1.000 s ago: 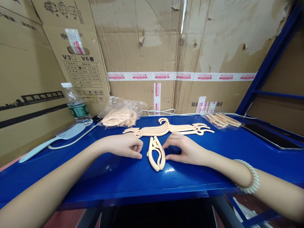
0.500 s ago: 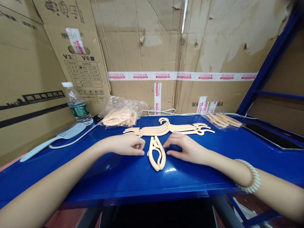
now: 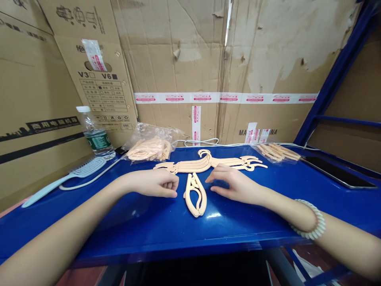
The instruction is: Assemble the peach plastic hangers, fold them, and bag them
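Observation:
A folded cream plastic hanger (image 3: pixel 203 202) lies flat on the blue table between my hands, its arms folded together. To its left, my left hand (image 3: pixel 159 183) rests on the table with the fingers curled in and nothing visible in them. On the other side my right hand (image 3: pixel 232 183) hovers with thumb and fingers apart, holding nothing and clear of the folded hanger. Behind both hands, several unfolded hangers (image 3: pixel 195 165) of the same colour lie stacked with their hooks toward the back; my right fingers cover a small part of them.
A clear bag of folded hangers (image 3: pixel 150 149) and a water bottle (image 3: pixel 98 137) stand at the back left, with a light blue hairbrush (image 3: pixel 87 167) before them. At right lie another bag of hangers (image 3: pixel 276 152) and a dark tablet (image 3: pixel 339 172). Cardboard (image 3: pixel 178 71) walls the back.
Both hands have drawn slightly away from the folded hanger, the left to the left and the right a little to the right. The hanger keeps its place; the view has shifted slightly.

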Available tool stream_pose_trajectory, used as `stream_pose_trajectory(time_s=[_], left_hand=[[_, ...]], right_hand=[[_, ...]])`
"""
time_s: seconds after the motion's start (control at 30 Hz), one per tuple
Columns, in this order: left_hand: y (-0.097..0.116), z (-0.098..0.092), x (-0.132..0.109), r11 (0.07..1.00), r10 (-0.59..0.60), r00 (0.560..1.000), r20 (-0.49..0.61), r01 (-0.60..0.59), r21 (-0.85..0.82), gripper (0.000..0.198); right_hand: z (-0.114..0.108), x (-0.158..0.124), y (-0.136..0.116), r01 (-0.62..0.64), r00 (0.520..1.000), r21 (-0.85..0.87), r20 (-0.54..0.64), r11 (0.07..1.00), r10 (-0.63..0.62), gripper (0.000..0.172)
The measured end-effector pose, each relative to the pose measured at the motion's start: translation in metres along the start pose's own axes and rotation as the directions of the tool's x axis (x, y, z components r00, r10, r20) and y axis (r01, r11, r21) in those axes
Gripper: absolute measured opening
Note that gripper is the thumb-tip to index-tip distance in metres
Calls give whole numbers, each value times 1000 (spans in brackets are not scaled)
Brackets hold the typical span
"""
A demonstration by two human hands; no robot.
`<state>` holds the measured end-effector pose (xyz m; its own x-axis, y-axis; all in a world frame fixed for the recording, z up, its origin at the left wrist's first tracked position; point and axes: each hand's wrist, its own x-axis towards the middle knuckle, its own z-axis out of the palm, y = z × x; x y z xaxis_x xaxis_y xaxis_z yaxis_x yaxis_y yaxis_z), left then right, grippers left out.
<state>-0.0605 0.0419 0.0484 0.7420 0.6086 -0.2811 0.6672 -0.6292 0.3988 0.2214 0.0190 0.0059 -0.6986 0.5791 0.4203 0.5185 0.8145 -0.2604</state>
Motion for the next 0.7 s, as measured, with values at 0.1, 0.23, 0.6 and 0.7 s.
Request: stream_pose_trajectory(time_s=[0.1,0.23,0.6,0.7], left_hand=[[-4,-9,-11,999,20,999,-42,-21,-34,25],[-22,-15,-22,999,-28,967,-254,23,-22,30],[-45,-4,-7,995,-103,708,-699,65,-81,28],[-44,2,-2,993,-114,702,-703,51,-110,25]], right_hand=[[-20,1,16,-40,996,-61,-78,997,36,16],[-52,-3,41,-136,986,-163,-120,977,117,15],[-49,-31,83,-228,972,-192,-97,955,213,25],[-53,-36,86,-239,971,-194,-46,951,235,26]])
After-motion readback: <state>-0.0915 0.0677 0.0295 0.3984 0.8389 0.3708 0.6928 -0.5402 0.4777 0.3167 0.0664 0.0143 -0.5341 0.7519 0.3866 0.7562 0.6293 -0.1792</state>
